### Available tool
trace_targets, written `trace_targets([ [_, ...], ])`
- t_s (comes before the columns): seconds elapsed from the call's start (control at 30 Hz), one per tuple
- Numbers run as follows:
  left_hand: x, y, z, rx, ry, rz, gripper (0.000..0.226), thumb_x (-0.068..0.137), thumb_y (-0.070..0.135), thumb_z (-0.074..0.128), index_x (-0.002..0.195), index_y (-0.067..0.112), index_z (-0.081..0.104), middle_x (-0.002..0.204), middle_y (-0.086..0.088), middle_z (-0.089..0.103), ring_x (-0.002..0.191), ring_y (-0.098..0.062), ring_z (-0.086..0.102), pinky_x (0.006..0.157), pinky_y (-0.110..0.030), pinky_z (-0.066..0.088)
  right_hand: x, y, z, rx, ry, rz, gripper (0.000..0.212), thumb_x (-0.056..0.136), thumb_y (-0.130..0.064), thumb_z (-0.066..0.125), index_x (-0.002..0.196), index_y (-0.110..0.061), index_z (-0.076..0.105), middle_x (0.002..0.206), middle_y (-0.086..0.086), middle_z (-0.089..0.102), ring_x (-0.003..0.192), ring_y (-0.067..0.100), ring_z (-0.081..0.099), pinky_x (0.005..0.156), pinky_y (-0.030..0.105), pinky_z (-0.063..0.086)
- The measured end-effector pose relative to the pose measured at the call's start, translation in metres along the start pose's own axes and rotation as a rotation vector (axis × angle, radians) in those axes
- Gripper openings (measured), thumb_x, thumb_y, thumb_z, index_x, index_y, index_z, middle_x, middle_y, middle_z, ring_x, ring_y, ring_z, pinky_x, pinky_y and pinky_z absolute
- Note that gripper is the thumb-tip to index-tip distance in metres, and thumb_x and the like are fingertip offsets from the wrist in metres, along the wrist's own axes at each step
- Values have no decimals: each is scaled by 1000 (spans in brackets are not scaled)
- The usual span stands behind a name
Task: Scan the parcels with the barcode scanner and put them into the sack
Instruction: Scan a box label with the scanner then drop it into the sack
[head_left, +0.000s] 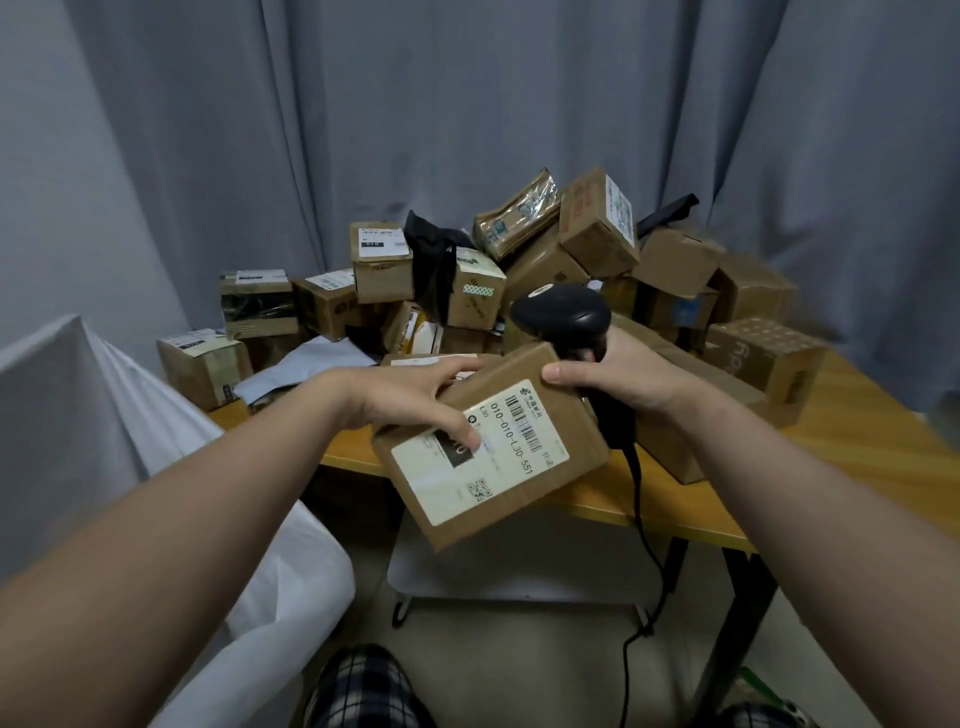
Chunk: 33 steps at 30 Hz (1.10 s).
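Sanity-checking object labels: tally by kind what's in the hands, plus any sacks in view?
Cardboard parcel, gripped by left hand: 1
Barcode scanner, in right hand: 1
White sack: 1
Total: 3

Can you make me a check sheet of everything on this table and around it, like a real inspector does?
Surface: wooden table, mostly covered by parcels.
Job's things: held parcel, label up, over the table's near edge; black barcode scanner just behind it; white sack at the left.
Clutter: pile of cardboard parcels, with a black bag and a grey mailer among them.
Grippers: left hand grips the held parcel, thumb on its label; right hand holds the scanner's handle, thumb on the parcel's edge.
Cables: scanner cable hangs down to the floor.
Surroundings: grey curtain behind the table.
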<state>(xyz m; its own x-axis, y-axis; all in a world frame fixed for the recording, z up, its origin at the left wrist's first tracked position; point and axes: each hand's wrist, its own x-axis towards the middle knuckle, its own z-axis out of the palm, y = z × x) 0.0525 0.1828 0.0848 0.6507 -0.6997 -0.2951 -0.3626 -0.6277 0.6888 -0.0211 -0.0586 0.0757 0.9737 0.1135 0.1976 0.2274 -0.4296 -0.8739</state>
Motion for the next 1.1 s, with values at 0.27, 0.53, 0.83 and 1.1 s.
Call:
trace_targets([
  [0.27, 15, -33, 1, -629, 450, 203, 83, 75, 40, 61, 146, 45, 18, 138, 3, 52, 115, -21, 60, 102, -46, 45, -2, -1, 6, 335, 589, -69, 39, 82, -38, 74, 113, -18, 65, 105, -1, 71, 103, 16, 65, 91, 36, 50],
  [0.53, 31, -25, 8, -725, 762, 224, 99, 78, 35, 76, 149, 40, 8, 132, -5, 51, 110, -17, 59, 92, -44, 53, -9, -5, 46, 30, 496, -170, 11, 85, -20, 70, 82, -11, 66, 66, 6, 64, 66, 21, 65, 65, 42, 54],
  [0.83, 39, -28, 16, -724, 786, 250, 103, 68, 35, 85, 145, 40, 16, 135, -6, 50, 118, -19, 55, 96, -46, 51, -18, 3, 64, -20, 536, -179, 14, 80, -33, 69, 76, -21, 63, 65, 4, 64, 66, 21, 66, 65, 49, 58],
  [1.1, 43, -25, 21, -706, 795, 264, 98, 77, 24, 79, 148, 33, 12, 138, -5, 46, 117, -16, 51, 95, -41, 51, -23, 8, 68, -7, 519, -162, 24, 74, -47, 63, 75, -22, 64, 63, 2, 65, 62, 19, 67, 63, 51, 58],
])
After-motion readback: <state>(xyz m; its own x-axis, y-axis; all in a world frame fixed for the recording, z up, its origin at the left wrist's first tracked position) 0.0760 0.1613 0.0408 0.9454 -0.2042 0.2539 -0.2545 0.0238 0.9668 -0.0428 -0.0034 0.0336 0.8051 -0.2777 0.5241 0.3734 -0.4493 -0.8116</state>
